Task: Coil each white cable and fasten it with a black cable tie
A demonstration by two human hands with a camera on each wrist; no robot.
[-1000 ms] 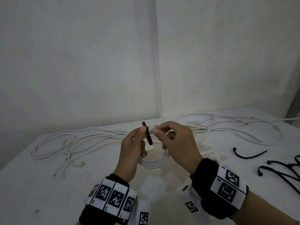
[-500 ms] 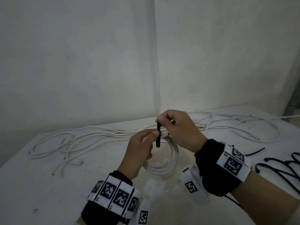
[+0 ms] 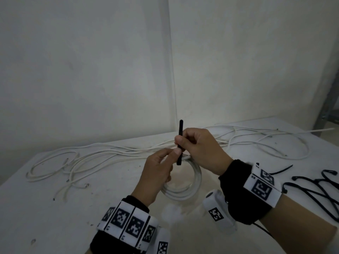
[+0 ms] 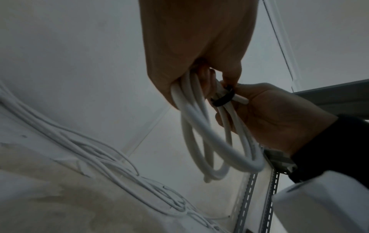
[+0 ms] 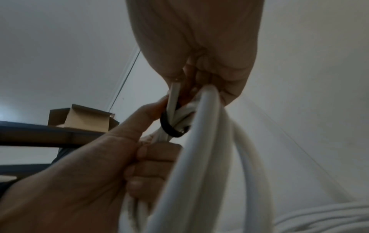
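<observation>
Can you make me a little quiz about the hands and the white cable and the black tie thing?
1. True or false: the black cable tie already goes around the coiled white cable.
2. Which hand pinches the upper part of the tie: A) the left hand, B) the right hand?
3. Fill in: the spare black ties lie on the white ____.

Key
1. True: the wrist views show a black loop around the strands.
2. B
3. table
</observation>
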